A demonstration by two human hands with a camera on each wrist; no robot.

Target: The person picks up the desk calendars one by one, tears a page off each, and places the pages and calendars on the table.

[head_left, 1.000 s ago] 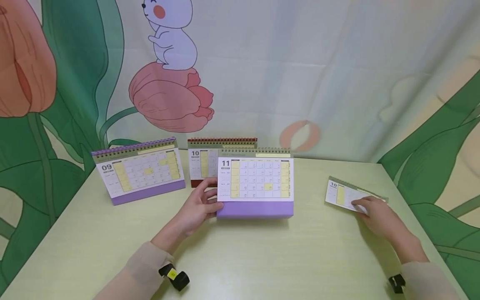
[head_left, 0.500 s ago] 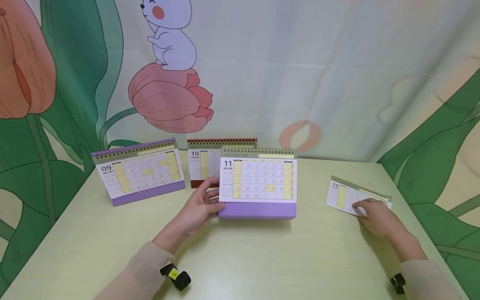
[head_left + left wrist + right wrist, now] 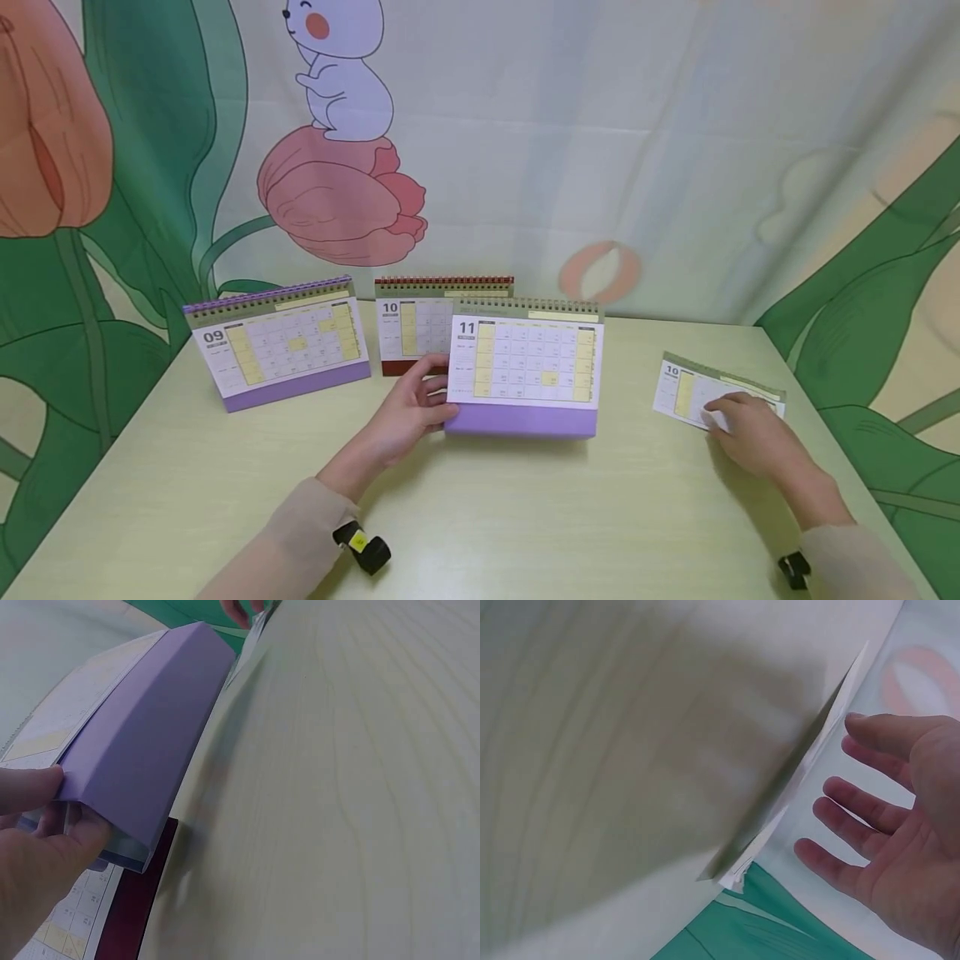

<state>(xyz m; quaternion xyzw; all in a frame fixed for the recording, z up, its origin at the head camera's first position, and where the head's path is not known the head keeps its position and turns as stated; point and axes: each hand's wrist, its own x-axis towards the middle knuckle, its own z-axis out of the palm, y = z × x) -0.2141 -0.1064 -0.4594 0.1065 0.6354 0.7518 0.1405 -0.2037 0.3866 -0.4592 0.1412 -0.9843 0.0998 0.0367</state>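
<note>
Head view shows the left hand pinching the November calendar, best held level, in front of the red-based calendar, while the right hand, fingers relaxed, is by the October pad.

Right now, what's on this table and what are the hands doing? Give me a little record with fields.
Left hand: grips the left edge of the 11 calendar
Right hand: over the 10 page, fingers loosely bent; contact unclear
11 calendar: purple base, partly covering the 10 calendar
10 calendar: dark red base, upright behind
09 calendar: purple base, upright at the left, angled
10 page: at the far right, one sheet or several unclear
Table: pale yellow-green
Backdrop: cloth printed with flowers
</note>
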